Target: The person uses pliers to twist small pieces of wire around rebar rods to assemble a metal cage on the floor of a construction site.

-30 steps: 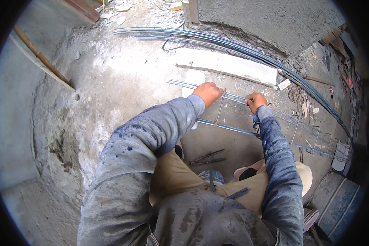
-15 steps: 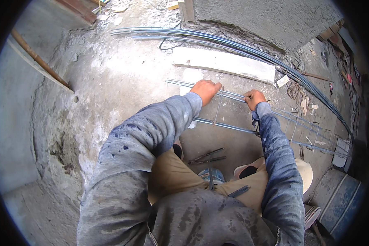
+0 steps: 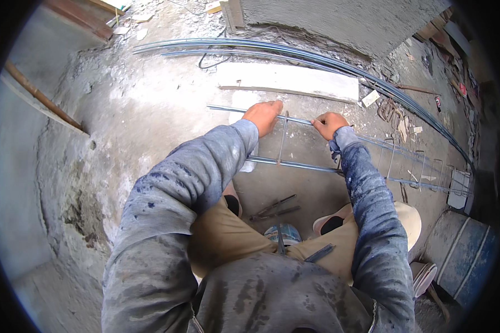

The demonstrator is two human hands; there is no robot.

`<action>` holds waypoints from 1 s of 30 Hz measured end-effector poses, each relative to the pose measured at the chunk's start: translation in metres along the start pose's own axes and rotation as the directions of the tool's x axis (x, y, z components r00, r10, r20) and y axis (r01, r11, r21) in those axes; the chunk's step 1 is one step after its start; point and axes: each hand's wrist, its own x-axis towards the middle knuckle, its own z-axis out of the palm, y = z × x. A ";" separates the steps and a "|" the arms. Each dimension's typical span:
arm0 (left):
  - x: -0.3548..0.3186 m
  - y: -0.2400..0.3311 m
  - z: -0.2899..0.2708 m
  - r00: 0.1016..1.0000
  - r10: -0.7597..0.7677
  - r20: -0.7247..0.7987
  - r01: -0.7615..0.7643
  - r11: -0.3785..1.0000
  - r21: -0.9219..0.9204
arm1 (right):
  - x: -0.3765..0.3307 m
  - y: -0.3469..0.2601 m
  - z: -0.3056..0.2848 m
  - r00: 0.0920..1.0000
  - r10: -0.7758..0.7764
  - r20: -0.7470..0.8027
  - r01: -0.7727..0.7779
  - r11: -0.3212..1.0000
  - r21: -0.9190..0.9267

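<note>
Concrete floor (image 3: 144, 150) and white plank (image 3: 289, 79) have slid leftward in view; left hand (image 3: 264, 117) and right hand (image 3: 330, 125) grip the steel cage (image 3: 305, 166), long bars (image 3: 391, 90) lying beyond the plank.

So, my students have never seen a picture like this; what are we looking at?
There is no machine here, only a person's two bare hands. The view comes from a wide fisheye camera worn on the head, looking down, so straight edges bend. The left hand and right hand both grip the upper side of a metal frame: long bars with hoops along them. On the rough floor lie a pale board, some long rods and a two-handled tool.
</note>
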 end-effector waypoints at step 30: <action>0.012 -0.006 0.005 0.989 -0.048 0.141 0.030 0.991 0.127 | -0.018 -0.124 0.034 0.902 0.365 -0.230 -0.266 0.890 0.370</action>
